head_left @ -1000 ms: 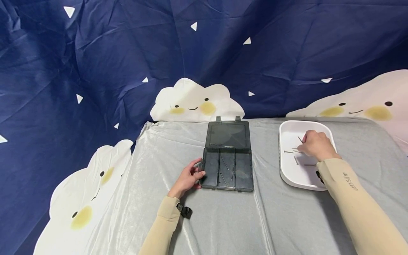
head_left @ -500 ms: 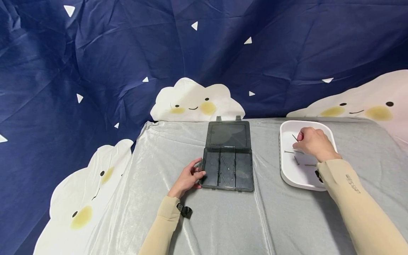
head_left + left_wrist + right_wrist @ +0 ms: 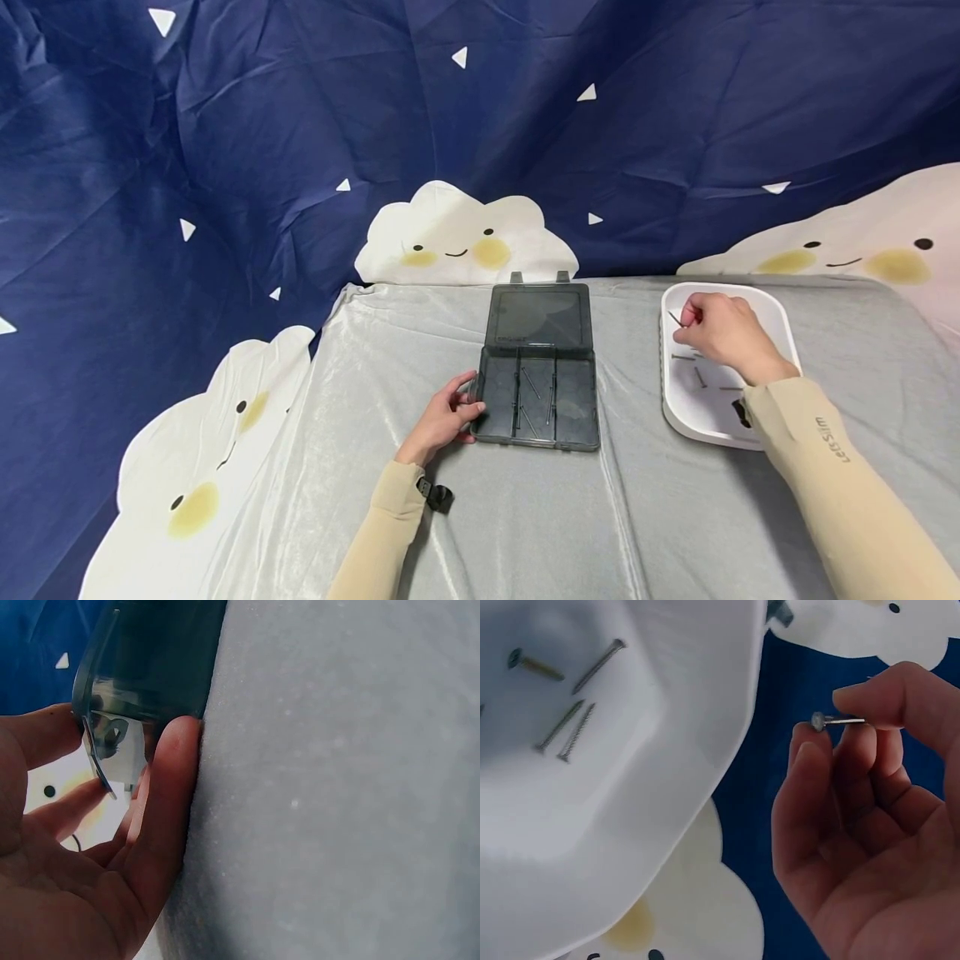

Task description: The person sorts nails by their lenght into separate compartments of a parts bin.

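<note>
Right, the right hand (image 3: 723,329) pinches a single screw (image 3: 844,720) between thumb and fingertips, up over the far left part of the white tray (image 3: 697,414), flat head showing. It should be light, stiff and hard to break, but a shank that slim could well roll or slip; a pinch just behind the head looks surest. More loose screws (image 3: 559,727) lie in the tray. And over to the left, the left hand (image 3: 442,421) grips the left edge of the open box (image 3: 495,392); that thin wall looks rigid, probably light enough to slide if nudged.
</note>
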`<state>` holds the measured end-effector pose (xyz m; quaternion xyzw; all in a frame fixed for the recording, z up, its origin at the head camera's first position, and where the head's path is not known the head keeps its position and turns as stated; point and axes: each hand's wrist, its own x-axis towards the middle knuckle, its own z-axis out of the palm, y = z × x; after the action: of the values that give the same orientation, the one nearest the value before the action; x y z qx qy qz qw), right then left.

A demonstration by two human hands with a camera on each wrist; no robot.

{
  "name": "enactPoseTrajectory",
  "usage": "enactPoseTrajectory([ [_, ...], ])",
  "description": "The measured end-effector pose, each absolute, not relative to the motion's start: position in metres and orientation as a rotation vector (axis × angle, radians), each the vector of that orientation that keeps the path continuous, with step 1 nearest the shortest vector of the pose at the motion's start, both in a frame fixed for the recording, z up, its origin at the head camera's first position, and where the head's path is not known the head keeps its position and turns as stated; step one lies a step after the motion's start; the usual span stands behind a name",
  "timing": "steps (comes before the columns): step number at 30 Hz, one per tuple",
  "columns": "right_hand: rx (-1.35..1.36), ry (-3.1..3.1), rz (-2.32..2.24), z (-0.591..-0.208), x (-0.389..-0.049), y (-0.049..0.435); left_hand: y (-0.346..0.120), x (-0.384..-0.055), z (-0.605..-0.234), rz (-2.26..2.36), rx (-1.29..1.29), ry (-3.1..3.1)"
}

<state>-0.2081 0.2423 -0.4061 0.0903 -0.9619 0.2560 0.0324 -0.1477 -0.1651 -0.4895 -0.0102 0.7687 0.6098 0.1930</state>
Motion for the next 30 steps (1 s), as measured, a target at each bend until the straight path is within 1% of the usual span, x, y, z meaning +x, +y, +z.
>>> enactPoseTrajectory([
  [17,0.424,-2.801,0.823,-0.392,-0.2,0.213,-0.165,-0.148,-0.491,1.713,-0.018,2.155],
  [25,0.447,-2.768,0.931,-0.395,-0.199,0.197,-0.17,-0.158,-0.52,1.721,-0.05,2.162],
  [30,0.459,-2.754,1.024,-0.4,-0.198,0.186,-0.17,-0.158,-0.524,1.722,-0.052,2.188],
])
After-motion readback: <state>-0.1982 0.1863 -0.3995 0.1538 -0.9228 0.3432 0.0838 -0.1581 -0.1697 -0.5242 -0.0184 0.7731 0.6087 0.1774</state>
